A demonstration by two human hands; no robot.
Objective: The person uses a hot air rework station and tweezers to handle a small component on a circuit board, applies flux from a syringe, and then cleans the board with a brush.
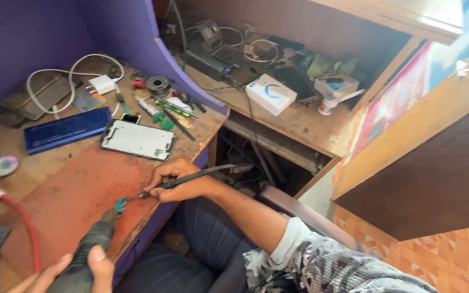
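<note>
My right hand [176, 180] grips a thin black pen-shaped tool [191, 178] with a cable trailing off its back end. Its tip points left, to the edge of the worn reddish bench mat [82, 190]. My left hand [80, 268] holds a thick grey-green handpiece [90, 244] at the bottom left, angled up to the right. A small teal piece [121, 204] sits at the handpiece's front end, and the black tool's tip touches it. A white phone frame [138, 139] lies flat on the bench just beyond my right hand.
A blue flat box [66, 130], a white charger with cable [101, 84], green-handled tools [164, 116] and small tubes lie at the back of the bench. A red cable [25, 228] runs along the left. A white box [270, 93] and wires sit on the lower shelf [310, 130].
</note>
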